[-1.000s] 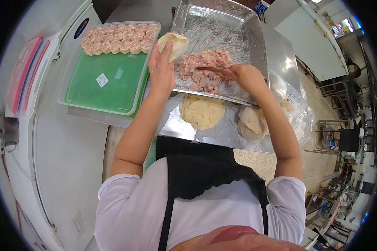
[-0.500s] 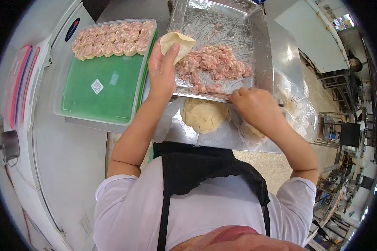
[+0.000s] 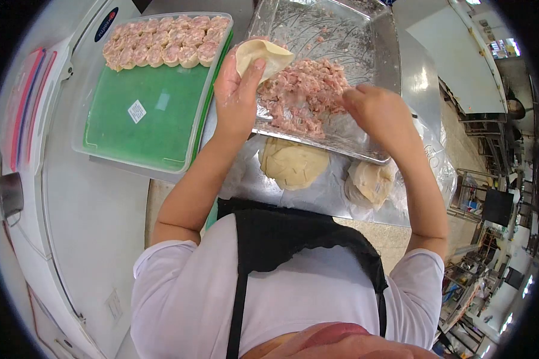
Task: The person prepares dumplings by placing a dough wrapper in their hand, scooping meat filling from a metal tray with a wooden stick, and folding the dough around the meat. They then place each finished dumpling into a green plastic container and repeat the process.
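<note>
Counter (image 3: 414,78): steel, and it carries all items listed below.

Box (image 3: 144,122): clear walls, green floor, sits just left of the tray. Dumplings (image 3: 161,48) stand in two close rows along its far end; the near part of the floor is bare.

Tray (image 3: 335,30): shallow metal, smeared, taken as the reference point. Its near edge rests above the wrapper stacks.

Mince (image 3: 302,90): pink heap in the near half of the tray.

Stack (image 3: 293,163): pale round wrappers, just below the tray's near edge, towards its left. A second stack (image 3: 371,180) lies below the tray's near right corner, inside a clear bag (image 3: 438,167).

Right hand (image 3: 377,107): over the tray's near right part, knuckles up, fingertips bent down at the edge of the mince. Whether it grips anything cannot be told; the palm side is hidden.

Left hand (image 3: 236,99): at the tray's left rim, palm up, fingers cupped, thumb pressed down.

Wrapper (image 3: 262,55): one round sheet, pinned between the left thumb and fingers, hanging over the tray's left edge beside the mince.
</note>
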The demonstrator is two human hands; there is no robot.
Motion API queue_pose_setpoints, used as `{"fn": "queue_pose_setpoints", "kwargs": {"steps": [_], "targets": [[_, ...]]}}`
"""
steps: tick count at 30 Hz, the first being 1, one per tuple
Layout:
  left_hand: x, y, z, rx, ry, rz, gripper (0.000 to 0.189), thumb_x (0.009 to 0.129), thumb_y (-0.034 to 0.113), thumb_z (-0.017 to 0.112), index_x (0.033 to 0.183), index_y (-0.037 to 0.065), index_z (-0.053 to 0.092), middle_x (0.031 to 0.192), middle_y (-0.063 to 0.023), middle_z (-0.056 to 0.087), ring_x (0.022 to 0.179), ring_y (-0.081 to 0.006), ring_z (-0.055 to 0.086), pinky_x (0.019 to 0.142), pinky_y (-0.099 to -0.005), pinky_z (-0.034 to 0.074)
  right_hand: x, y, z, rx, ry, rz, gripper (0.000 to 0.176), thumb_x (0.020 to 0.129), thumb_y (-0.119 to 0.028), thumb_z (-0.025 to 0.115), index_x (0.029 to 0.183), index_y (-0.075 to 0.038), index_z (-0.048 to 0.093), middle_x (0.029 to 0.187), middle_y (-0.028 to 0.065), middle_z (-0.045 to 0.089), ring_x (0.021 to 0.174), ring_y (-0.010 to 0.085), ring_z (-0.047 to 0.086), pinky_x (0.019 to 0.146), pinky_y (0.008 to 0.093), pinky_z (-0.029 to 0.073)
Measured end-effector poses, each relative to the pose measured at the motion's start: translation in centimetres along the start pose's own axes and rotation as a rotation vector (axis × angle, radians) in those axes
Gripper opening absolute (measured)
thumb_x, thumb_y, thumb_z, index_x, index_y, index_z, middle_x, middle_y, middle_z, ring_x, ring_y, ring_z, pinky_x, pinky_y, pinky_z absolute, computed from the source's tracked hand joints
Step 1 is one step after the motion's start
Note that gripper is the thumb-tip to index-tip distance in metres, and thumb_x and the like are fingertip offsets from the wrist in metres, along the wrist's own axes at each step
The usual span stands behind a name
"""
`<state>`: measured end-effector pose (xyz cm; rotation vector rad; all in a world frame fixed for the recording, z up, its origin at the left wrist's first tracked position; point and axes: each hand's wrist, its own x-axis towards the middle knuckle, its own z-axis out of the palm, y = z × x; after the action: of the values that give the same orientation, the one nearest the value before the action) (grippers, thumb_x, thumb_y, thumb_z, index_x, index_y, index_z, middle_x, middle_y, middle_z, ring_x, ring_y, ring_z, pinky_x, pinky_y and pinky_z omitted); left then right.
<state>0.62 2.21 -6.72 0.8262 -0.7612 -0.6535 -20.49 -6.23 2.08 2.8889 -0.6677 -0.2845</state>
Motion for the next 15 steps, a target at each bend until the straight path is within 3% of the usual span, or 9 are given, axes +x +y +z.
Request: {"fn": "queue_pose_setpoints", "kwargs": {"steps": [2, 4, 6, 8, 10, 14, 15], "targets": [[0.2, 0.1, 0.1, -0.008, -0.012, -0.036, 0.028, 0.096, 0.008, 0.053, 0.123, -0.001, 0.054, 0.114, -0.0084, 0.062, 0.106, -0.0145, 0.058, 0.093, -0.0291, 0.047, 0.5, -0.4, 2.6, -0.012, 0.136, -0.044, 0.015, 0.087, -0.020, 0.056, 0.084, -0.008, 0.066, 0.080, 0.0108, 0.066, 0.072, 0.0279, 0.068, 0.061, 0.0396, 0.055], [0.1, 0.2, 0.0, -0.017, -0.016, -0.035, 0.028, 0.096, 0.008, 0.053, 0.123, -0.001, 0.054, 0.114, -0.0085, 0.062, 0.106, -0.0145, 0.058, 0.094, -0.0291, 0.047, -0.3, -2.2, 3.3, 0.095, 0.130, -0.082, 0.019, 0.089, -0.021, 0.055, 0.083, -0.008, 0.067, 0.080, 0.0112, 0.066, 0.073, 0.0292, 0.068, 0.062, 0.0407, 0.055], [0.0, 0.0, 0.0, -0.030, -0.018, -0.042, 0.028, 0.096, 0.008, 0.052, 0.124, -0.001, 0.054, 0.115, -0.0085, 0.062, 0.106, -0.0145, 0.058, 0.094, -0.0291, 0.046, -0.9, -2.4, 0.8, 0.085, -0.030, -0.040, 0.020, 0.089, -0.022, 0.054, 0.084, -0.007, 0.067, 0.079, 0.0107, 0.066, 0.074, 0.0296, 0.068, 0.063, 0.0411, 0.055], [0.0, -0.2, -0.1, -0.036, -0.024, -0.022, 0.029, 0.096, 0.007, 0.052, 0.124, -0.001, 0.054, 0.115, -0.0093, 0.062, 0.106, -0.0151, 0.058, 0.094, -0.0296, 0.047, -0.7, -0.1, 0.8, 0.121, -0.001, -0.050, 0.022, 0.091, -0.026, 0.056, 0.082, -0.008, 0.065, 0.079, 0.0075, 0.065, 0.073, 0.0269, 0.067, 0.062, 0.0409, 0.054], [0.0, -0.1, 0.0, -0.040, -0.038, -0.038, 0.029, 0.097, 0.007, 0.052, 0.125, -0.001, 0.053, 0.115, -0.0097, 0.061, 0.107, -0.0154, 0.058, 0.095, -0.0299, 0.047, -0.5, 1.0, 0.5, -0.018, 0.028, 0.159, 0.025, 0.092, -0.028, 0.056, 0.082, -0.007, 0.064, 0.078, 0.0071, 0.065, 0.072, 0.0275, 0.066, 0.061, 0.0424, 0.053], [0.2, 0.5, 0.1, -0.047, -0.054, -0.079, 0.029, 0.098, 0.009, 0.050, 0.125, -0.001, 0.052, 0.115, -0.0105, 0.061, 0.107, -0.0160, 0.059, 0.095, -0.0305, 0.047, -2.5, -3.1, 1.5, 0.004, -0.086, -0.008, 0.023, 0.092, -0.027, 0.055, 0.085, -0.008, 0.066, 0.083, 0.0093, 0.067, 0.070, 0.0306, 0.066, 0.061, 0.0435, 0.052], [0.2, 0.4, 0.2, -0.049, -0.058, -0.085, 0.029, 0.098, 0.009, 0.050, 0.125, -0.001, 0.052, 0.115, -0.0105, 0.061, 0.107, -0.0160, 0.059, 0.095, -0.0305, 0.047, -2.9, -2.4, 0.7, 0.078, 0.045, -0.010, 0.023, 0.092, -0.025, 0.055, 0.082, -0.007, 0.065, 0.077, 0.0116, 0.067, 0.066, 0.0315, 0.066, 0.060, 0.0431, 0.052]]}}
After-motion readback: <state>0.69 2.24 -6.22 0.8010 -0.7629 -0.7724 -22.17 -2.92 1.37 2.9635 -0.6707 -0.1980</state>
